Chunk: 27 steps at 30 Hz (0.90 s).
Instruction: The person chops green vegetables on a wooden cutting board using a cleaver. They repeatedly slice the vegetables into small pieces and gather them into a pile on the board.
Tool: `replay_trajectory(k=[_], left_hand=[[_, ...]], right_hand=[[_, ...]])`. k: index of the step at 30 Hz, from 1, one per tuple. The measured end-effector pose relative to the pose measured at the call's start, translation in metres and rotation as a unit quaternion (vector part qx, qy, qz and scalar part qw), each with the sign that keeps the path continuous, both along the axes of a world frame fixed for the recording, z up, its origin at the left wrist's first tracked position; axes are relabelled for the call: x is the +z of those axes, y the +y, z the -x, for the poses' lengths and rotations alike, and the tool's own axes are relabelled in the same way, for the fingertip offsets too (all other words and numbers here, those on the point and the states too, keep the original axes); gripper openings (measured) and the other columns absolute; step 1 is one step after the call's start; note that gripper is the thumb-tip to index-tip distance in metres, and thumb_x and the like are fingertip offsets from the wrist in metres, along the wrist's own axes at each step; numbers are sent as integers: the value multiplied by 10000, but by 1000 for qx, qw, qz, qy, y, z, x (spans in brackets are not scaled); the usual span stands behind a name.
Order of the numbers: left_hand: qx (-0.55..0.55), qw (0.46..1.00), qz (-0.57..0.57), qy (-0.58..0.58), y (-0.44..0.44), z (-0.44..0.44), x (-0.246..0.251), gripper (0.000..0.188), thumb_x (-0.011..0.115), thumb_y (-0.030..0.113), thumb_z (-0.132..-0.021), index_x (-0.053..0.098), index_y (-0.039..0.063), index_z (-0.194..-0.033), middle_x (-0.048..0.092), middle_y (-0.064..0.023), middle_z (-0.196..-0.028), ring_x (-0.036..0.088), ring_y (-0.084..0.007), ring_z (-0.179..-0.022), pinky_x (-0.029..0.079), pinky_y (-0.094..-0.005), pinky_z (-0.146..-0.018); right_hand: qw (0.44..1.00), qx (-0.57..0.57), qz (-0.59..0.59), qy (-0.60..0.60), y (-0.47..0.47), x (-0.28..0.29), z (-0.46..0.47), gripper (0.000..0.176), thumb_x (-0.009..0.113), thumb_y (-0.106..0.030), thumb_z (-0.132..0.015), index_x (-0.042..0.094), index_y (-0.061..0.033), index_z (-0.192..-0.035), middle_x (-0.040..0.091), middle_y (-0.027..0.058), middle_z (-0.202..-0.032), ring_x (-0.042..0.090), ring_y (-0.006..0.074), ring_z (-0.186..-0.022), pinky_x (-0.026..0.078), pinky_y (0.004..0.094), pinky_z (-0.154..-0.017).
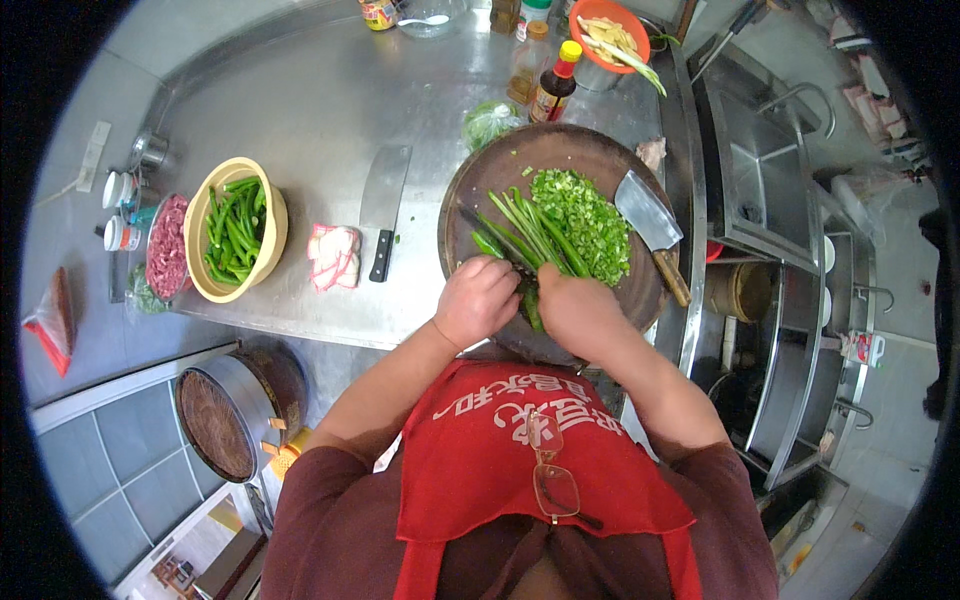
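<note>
A round wooden chopping board (pixel 480 195) lies before me on the steel worktop, with both hands over its near edge. My left hand (pixel 480 296) is closed around something, perhaps a green pepper, mostly hidden by the fingers. My right hand (pixel 577 307) has its fingers curled beside it; what it grips cannot be made out. Long green peppers (pixel 532 232) lie just beyond the hands, with a dark, narrow blade-like shape among them. A heap of chopped green pieces (pixel 581 217) is to their right. A cleaver (pixel 649 214) with a wooden handle rests at the board's right side.
Left of the board are a black-handled cleaver (pixel 386 187), a folded cloth (pixel 334 256), a yellow basket of green peppers (pixel 279 225) and a bowl of raw meat (pixel 166 244). Behind the board stand a sauce bottle (pixel 553 94) and an orange basket (pixel 637 34). A sink (pixel 765 176) is at right.
</note>
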State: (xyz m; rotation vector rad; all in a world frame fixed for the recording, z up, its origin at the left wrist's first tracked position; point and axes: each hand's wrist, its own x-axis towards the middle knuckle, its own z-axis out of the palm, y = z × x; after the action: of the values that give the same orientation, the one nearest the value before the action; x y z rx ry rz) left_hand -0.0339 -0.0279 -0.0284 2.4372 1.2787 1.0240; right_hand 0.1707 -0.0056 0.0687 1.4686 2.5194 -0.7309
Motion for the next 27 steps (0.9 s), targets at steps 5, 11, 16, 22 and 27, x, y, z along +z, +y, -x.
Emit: replay_trajectory(k=[5, 11, 16, 22, 27], left_hand=[[3, 1000, 9, -14, -4, -3, 2, 302, 832, 145, -764, 744, 38, -1032, 690, -118, -1124, 665, -325, -1037, 571, -447, -927], [23, 999, -22, -16, -3, -3, -2, 303, 845, 129, -749, 750, 50, -1025, 699, -106, -1098, 671, -314, -1012, 584, -425, -905], [25, 999, -26, -22, -5, -2, -3, 293, 850, 122, -743, 752, 52, -1010, 702, -105, -1080, 674, -309, -986, 589, -417, -888], [24, 1000, -9, -15, -6, -3, -4, 263, 838, 144, -767, 755, 59, -1001, 707, -94, -1079, 669, -294, -994, 584, -414, -878], [38, 999, 14, 13, -8, -5, -1, 253, 831, 163, -780, 759, 69, -1003, 711, -86, -1077, 663, -288, -993, 577, -411, -889]], right_hand=[[999, -16, -34, -2, -23, -14, -25, 120, 555, -96, -980, 586, 17, -1008, 735, 252, -772, 766, 446, -738, 603, 557, -638], [997, -2, -71, 42, -21, -3, -33, 110, 583, -93, -957, 579, 13, -985, 727, 238, -753, 753, 437, -703, 592, 561, -624], [997, 17, -59, 39, -24, 12, -28, 112, 580, -93, -957, 577, 14, -988, 726, 242, -746, 751, 451, -705, 591, 573, -631], [999, 23, -45, 11, -16, 4, -14, 104, 566, -74, -954, 579, 22, -993, 725, 252, -743, 751, 460, -707, 593, 573, -629], [998, 30, -43, 33, -11, 8, -19, 106, 562, -71, -955, 573, 26, -997, 724, 250, -740, 750, 466, -716, 597, 573, -646]])
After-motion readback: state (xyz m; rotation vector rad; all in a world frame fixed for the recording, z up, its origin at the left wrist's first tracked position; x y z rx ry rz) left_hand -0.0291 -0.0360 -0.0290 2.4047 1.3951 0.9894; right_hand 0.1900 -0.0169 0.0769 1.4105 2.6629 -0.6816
